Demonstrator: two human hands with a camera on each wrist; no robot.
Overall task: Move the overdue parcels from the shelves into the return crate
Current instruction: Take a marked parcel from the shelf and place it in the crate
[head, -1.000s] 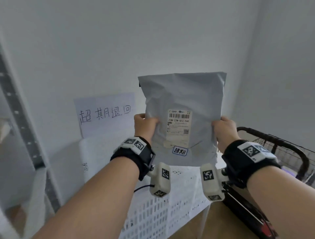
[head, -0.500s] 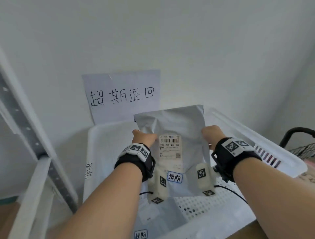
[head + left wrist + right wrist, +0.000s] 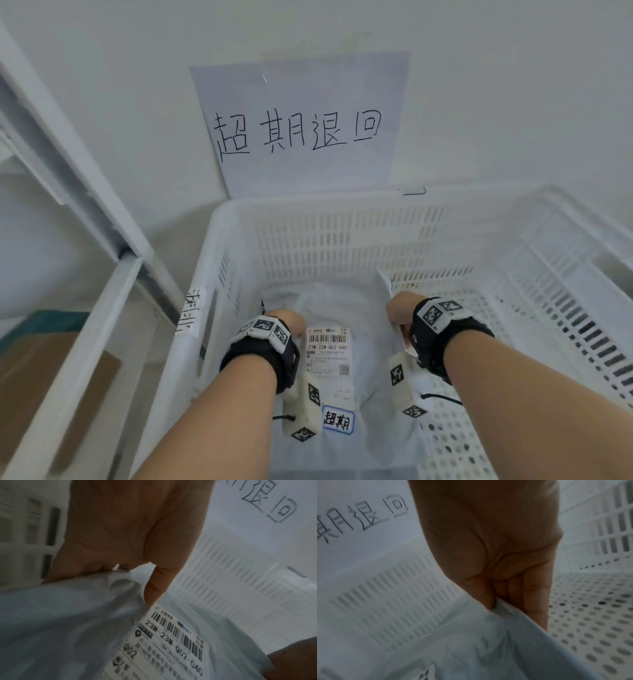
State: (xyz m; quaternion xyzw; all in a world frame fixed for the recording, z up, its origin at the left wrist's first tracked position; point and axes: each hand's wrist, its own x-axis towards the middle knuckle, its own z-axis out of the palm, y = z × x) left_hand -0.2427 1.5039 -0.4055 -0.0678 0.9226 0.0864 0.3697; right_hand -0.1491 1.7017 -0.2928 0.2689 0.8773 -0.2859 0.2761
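Item: grey poly mailer parcel point(image 3: 337, 310), courier label facing up, barcode line reading 23M-23M-Q02-040, with a blue-bordered handwritten sticker point(image 3: 338, 420) near its lower edge. Location: inside the white perforated return crate point(image 3: 534, 274), low over the crate floor; whether it lies fully on the floor cannot be told.

Holders: left hand point(image 3: 286, 317) grips the parcel's left edge, thumb on top beside the label and fingers curled under. Right hand point(image 3: 399, 311) pinches the right edge, thumb against the fingers with the film clamped between them.

Surroundings: handwritten paper sign point(image 3: 301, 126) on the wall behind the crate; white shelf frame point(image 3: 78, 164) to the left, with a brown carton point(image 3: 37, 370) low on that side.

Step in hand, as judged: depositing this parcel, near completion. Next move calls for both hands to let go together so the soft bag settles flat, label up, then to lift clear of the crate walls and return to the shelves for any remaining overdue parcel.
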